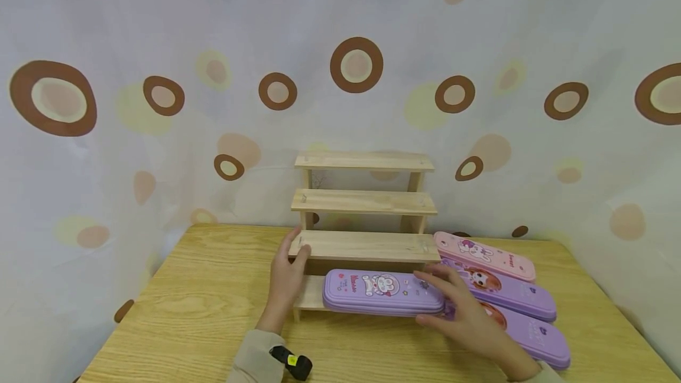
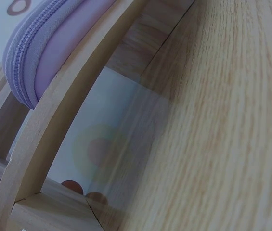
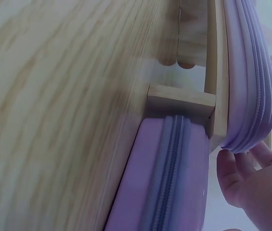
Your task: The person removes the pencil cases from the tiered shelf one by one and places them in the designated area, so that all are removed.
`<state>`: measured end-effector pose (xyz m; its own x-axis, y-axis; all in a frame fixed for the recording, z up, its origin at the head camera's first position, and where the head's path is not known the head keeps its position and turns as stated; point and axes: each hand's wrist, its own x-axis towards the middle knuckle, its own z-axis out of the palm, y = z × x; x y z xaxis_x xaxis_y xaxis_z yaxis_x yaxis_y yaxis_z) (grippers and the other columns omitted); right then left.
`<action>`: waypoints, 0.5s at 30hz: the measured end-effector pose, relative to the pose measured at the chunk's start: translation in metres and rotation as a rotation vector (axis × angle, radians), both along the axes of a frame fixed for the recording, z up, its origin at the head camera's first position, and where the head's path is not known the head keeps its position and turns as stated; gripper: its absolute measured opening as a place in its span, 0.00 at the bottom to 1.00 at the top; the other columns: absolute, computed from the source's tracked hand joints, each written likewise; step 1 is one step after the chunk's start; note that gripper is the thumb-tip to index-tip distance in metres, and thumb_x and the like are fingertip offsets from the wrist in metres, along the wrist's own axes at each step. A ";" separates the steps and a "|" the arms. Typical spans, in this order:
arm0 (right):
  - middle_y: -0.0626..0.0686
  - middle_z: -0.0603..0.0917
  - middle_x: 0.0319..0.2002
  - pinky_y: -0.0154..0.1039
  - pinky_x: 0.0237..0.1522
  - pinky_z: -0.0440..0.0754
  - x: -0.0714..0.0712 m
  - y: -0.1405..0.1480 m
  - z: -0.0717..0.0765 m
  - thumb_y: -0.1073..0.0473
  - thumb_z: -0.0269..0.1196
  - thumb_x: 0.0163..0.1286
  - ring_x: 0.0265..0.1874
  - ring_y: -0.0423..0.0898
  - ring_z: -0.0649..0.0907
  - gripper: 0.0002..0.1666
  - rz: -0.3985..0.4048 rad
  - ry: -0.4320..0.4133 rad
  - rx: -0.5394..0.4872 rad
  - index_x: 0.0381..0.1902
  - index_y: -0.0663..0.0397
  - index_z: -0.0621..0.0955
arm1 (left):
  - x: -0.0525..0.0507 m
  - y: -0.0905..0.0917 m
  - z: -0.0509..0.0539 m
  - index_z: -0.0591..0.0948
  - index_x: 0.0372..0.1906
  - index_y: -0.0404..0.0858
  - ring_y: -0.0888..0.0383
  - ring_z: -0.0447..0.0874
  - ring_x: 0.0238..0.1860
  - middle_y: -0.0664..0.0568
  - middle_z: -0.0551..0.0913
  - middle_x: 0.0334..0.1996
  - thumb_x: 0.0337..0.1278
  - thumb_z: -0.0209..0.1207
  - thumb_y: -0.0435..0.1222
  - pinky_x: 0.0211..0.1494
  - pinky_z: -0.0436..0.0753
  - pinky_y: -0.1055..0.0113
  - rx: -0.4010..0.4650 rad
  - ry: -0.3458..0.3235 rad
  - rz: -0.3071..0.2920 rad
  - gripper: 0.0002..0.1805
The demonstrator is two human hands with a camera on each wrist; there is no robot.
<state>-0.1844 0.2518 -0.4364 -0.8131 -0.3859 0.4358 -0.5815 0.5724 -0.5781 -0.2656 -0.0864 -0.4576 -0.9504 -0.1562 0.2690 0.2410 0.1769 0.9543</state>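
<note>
A light wooden stepped rack [image 1: 364,245] with several tiers stands on the table. My left hand [image 1: 285,276] holds the left end of its second-lowest board, thumb over the front corner. Across the lowest board lies a purple zipped pencil case [image 1: 353,294] with a rabbit picture on its lid; in the left wrist view its zipper end [image 2: 22,57] overhangs the board. My right hand [image 1: 468,312] grips this case's right end, fingers over the top and thumb low at the front. From the right wrist, fingertips [image 3: 227,168] touch the end of the case.
Right of the rack, more pencil cases lie flat in a row: a pink one [image 1: 505,266], a purple one [image 1: 527,300] and another purple one [image 1: 537,338] nearest me. A spotted curtain [image 1: 175,194] hangs behind the wood-grain table [image 1: 213,312]. A black strap [image 1: 291,362] circles my left wrist.
</note>
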 end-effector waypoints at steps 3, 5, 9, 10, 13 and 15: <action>0.52 0.66 0.65 0.19 0.61 0.56 -0.001 -0.002 -0.001 0.50 0.74 0.58 0.64 0.53 0.66 0.40 -0.003 -0.004 0.010 0.68 0.49 0.74 | 0.000 0.000 0.000 0.70 0.71 0.54 0.50 0.55 0.74 0.56 0.65 0.72 0.70 0.55 0.45 0.74 0.56 0.45 -0.003 0.001 0.001 0.26; 0.54 0.66 0.65 0.20 0.61 0.56 -0.002 -0.003 -0.002 0.50 0.74 0.58 0.63 0.54 0.66 0.40 -0.005 -0.006 0.019 0.68 0.49 0.74 | 0.000 0.000 0.000 0.70 0.71 0.54 0.50 0.55 0.74 0.56 0.65 0.72 0.70 0.55 0.44 0.74 0.56 0.45 -0.003 0.003 0.001 0.26; 0.57 0.66 0.64 0.22 0.61 0.57 -0.003 -0.006 -0.004 0.52 0.75 0.57 0.62 0.54 0.66 0.41 -0.006 -0.003 0.035 0.68 0.47 0.74 | 0.001 0.001 0.000 0.70 0.71 0.54 0.50 0.55 0.74 0.56 0.65 0.72 0.69 0.55 0.44 0.74 0.56 0.45 -0.002 0.004 0.001 0.26; 0.57 0.66 0.64 0.23 0.61 0.58 -0.003 -0.007 -0.004 0.53 0.76 0.56 0.62 0.54 0.66 0.41 -0.010 -0.001 0.041 0.68 0.47 0.74 | 0.001 0.001 0.000 0.70 0.71 0.54 0.50 0.55 0.74 0.56 0.65 0.72 0.69 0.55 0.44 0.74 0.56 0.45 -0.002 0.003 0.001 0.26; 0.57 0.66 0.63 0.32 0.62 0.65 -0.003 -0.009 -0.003 0.54 0.76 0.56 0.62 0.54 0.66 0.41 -0.024 0.013 0.061 0.68 0.45 0.75 | 0.000 0.000 0.000 0.70 0.71 0.54 0.50 0.55 0.74 0.56 0.65 0.72 0.69 0.55 0.44 0.74 0.55 0.44 -0.005 0.003 0.001 0.26; 0.56 0.66 0.63 0.40 0.62 0.68 -0.003 -0.011 -0.002 0.54 0.76 0.56 0.62 0.54 0.67 0.41 -0.031 0.015 0.071 0.68 0.44 0.75 | 0.000 0.000 -0.001 0.70 0.71 0.55 0.49 0.56 0.74 0.56 0.65 0.72 0.69 0.55 0.44 0.74 0.56 0.44 -0.008 0.004 0.003 0.26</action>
<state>-0.1872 0.2411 -0.4383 -0.8190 -0.3905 0.4205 -0.5708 0.6296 -0.5270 -0.2661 -0.0862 -0.4583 -0.9489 -0.1570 0.2737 0.2439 0.1852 0.9519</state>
